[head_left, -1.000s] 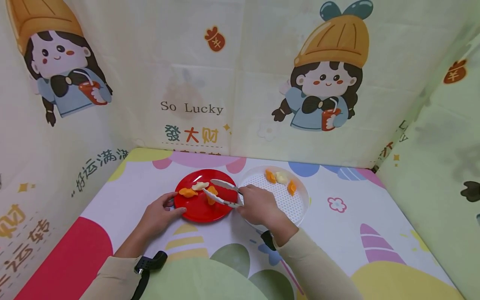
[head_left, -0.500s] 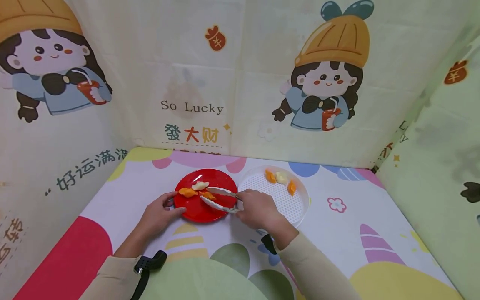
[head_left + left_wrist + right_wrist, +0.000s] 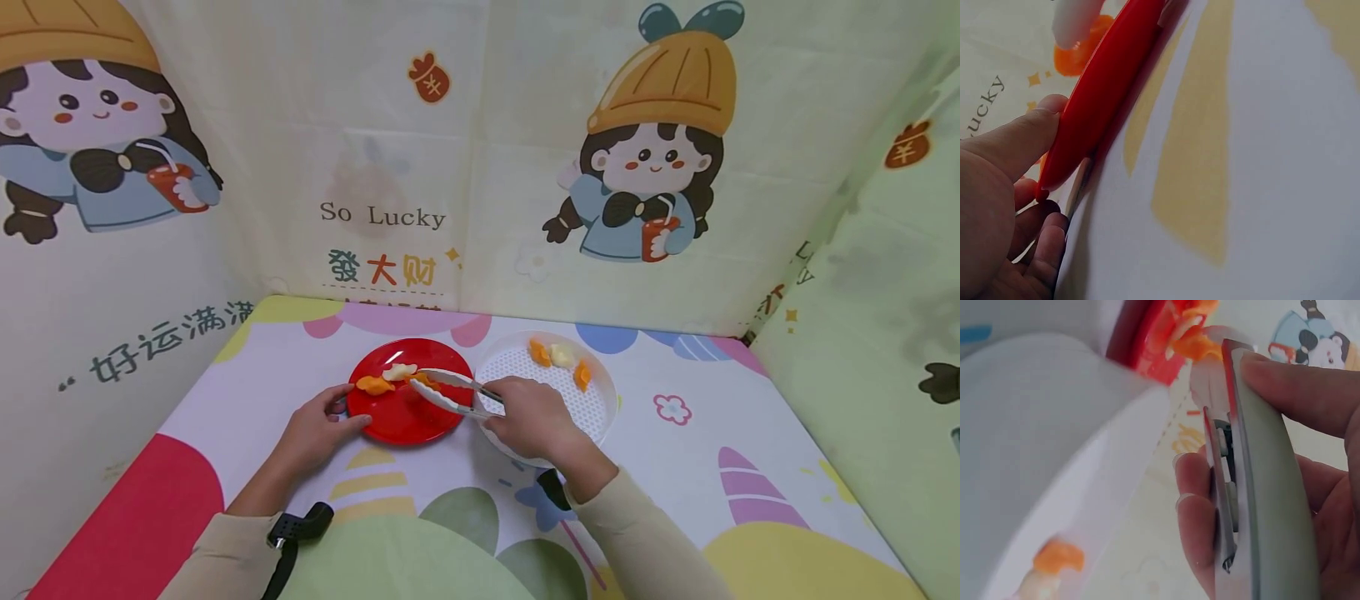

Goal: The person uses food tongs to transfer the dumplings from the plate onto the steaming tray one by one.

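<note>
My left hand (image 3: 318,429) holds the near-left rim of the red plate (image 3: 405,425), thumb on top and fingertips below, as the left wrist view shows. On the plate lie an orange dumpling-shaped piece (image 3: 375,385), a cream one (image 3: 400,372) and a second orange one (image 3: 426,381). My right hand (image 3: 532,417) grips metal tongs (image 3: 450,406) with white tips, reaching left over the plate. The tips stand apart around the second orange piece, partly covering it; whether they squeeze it I cannot tell. In the right wrist view, thumb and fingers press the tong handles (image 3: 1272,481) from opposite sides.
A round white tray with a perforated base (image 3: 577,417) stands right of the plate, partly under my right hand. Near its far rim sit two orange pieces (image 3: 582,376) and a cream piece (image 3: 561,356). Printed cloth walls (image 3: 495,167) enclose the patterned table (image 3: 645,483).
The tongs dipped to the left, then drew back slightly right and up. The second orange piece turned and now lies closer to the cream one. My left hand stayed on the plate.
</note>
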`<state>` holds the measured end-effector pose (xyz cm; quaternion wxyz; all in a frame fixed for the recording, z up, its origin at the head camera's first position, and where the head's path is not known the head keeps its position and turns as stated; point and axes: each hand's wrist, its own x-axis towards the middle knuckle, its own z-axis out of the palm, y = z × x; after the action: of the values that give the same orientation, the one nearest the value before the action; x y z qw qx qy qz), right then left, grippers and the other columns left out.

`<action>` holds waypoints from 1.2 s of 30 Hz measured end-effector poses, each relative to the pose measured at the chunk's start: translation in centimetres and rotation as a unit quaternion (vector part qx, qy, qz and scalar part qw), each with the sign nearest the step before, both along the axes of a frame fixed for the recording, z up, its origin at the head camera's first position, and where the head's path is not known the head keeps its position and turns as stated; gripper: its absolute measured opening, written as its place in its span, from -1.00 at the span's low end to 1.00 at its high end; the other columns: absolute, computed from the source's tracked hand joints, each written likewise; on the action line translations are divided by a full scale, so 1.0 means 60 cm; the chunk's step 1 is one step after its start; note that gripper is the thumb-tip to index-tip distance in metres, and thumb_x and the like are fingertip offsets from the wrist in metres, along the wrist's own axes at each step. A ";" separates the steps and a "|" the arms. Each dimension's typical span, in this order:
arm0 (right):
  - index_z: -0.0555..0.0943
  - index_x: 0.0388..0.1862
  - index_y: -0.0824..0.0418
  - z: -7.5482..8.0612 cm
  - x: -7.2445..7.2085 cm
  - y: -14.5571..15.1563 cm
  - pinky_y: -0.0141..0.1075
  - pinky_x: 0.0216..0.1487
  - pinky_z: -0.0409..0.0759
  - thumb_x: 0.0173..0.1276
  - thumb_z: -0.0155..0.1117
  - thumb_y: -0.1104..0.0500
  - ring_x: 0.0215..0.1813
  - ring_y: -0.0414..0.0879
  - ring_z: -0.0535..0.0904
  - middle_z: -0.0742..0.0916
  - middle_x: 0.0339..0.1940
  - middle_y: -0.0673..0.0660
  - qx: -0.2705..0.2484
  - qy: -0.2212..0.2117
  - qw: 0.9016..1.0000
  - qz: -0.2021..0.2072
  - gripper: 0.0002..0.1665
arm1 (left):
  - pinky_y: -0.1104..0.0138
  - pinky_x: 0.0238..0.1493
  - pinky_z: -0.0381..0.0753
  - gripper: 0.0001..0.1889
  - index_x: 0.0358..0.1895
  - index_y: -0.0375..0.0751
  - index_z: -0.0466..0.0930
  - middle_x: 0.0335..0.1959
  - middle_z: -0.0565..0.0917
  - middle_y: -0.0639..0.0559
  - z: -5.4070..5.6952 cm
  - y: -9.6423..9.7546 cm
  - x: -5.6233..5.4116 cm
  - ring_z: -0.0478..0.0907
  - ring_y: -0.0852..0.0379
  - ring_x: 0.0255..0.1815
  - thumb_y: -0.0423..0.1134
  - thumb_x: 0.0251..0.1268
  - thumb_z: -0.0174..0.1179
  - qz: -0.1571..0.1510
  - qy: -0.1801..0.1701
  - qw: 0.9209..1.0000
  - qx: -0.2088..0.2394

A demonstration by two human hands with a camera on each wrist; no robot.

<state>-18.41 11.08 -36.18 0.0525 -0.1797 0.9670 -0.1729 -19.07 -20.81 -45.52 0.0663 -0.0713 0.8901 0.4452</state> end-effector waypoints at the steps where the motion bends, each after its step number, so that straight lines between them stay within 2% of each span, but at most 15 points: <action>1: 0.64 0.22 0.07 0.002 0.001 0.006 0.00 -0.06 0.64 0.17 0.55 0.05 -0.02 -0.03 0.58 0.72 0.05 0.05 -0.004 0.005 1.000 -0.003 -0.39 | 0.13 -0.12 0.71 -0.05 0.50 -0.19 0.23 0.30 0.40 -0.33 0.000 0.000 0.000 0.36 -0.29 0.23 0.06 0.09 0.49 0.000 0.000 1.000 0.000; 8: 0.64 0.22 0.10 0.017 0.001 0.062 -0.12 -0.12 0.58 0.26 0.47 0.00 -0.13 -0.05 0.56 0.72 -0.02 0.05 -0.004 0.059 0.998 -0.027 -0.44 | 0.11 -0.13 0.71 -0.04 0.51 -0.20 0.22 0.31 0.40 -0.35 0.000 0.000 0.001 0.36 -0.31 0.23 0.05 0.07 0.49 0.001 0.000 1.000 -0.005; 11: 0.62 0.25 0.15 0.024 -0.002 0.089 -0.10 -0.18 0.58 0.27 0.45 0.01 -0.16 -0.02 0.57 0.72 -0.02 0.11 0.005 0.076 0.996 -0.042 -0.42 | 0.12 -0.14 0.72 -0.03 0.51 -0.20 0.21 0.31 0.39 -0.36 0.001 -0.001 0.001 0.35 -0.31 0.23 0.05 0.07 0.50 0.000 -0.001 1.000 -0.005; 14: 0.59 0.29 0.20 0.028 -0.006 0.117 -0.02 -0.15 0.59 0.28 0.43 0.02 -0.11 0.04 0.61 0.71 0.06 0.19 0.012 0.085 0.994 -0.061 -0.38 | 0.12 -0.15 0.72 -0.03 0.51 -0.20 0.21 0.31 0.39 -0.36 0.001 -0.001 0.001 0.35 -0.31 0.23 0.06 0.07 0.50 0.000 -0.003 1.000 -0.005; 20: 0.55 0.32 0.26 0.023 -0.016 0.156 0.17 0.01 0.56 0.32 0.36 0.03 0.10 0.22 0.59 0.65 0.20 0.30 0.021 0.073 0.992 -0.096 -0.36 | 0.12 -0.15 0.72 -0.02 0.51 -0.19 0.21 0.32 0.39 -0.35 0.001 0.000 -0.001 0.36 -0.31 0.23 0.06 0.06 0.50 0.000 -0.003 1.000 -0.006; 27: 0.50 0.36 0.30 0.005 -0.028 0.171 0.21 0.08 0.53 0.31 0.38 0.05 0.13 0.26 0.57 0.63 0.21 0.35 0.028 0.048 0.989 -0.135 -0.31 | 0.13 -0.11 0.71 -0.07 0.50 -0.21 0.22 0.30 0.41 -0.35 0.000 -0.001 -0.004 0.38 -0.28 0.22 0.06 0.12 0.46 -0.008 0.003 1.000 -0.009; 36: 0.50 0.34 0.33 -0.016 -0.040 0.175 0.21 0.09 0.53 0.31 0.39 0.07 0.11 0.27 0.58 0.64 0.19 0.36 0.038 0.044 0.989 -0.137 -0.32 | 0.13 -0.12 0.71 -0.07 0.50 -0.21 0.23 0.29 0.42 -0.34 -0.002 -0.003 -0.005 0.38 -0.28 0.21 0.05 0.11 0.47 -0.005 0.003 1.000 -0.007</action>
<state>-20.79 21.59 -37.16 -0.0072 -0.0503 0.9898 -0.1333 -19.38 -20.96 -45.66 0.0651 -0.0657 0.8938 0.4388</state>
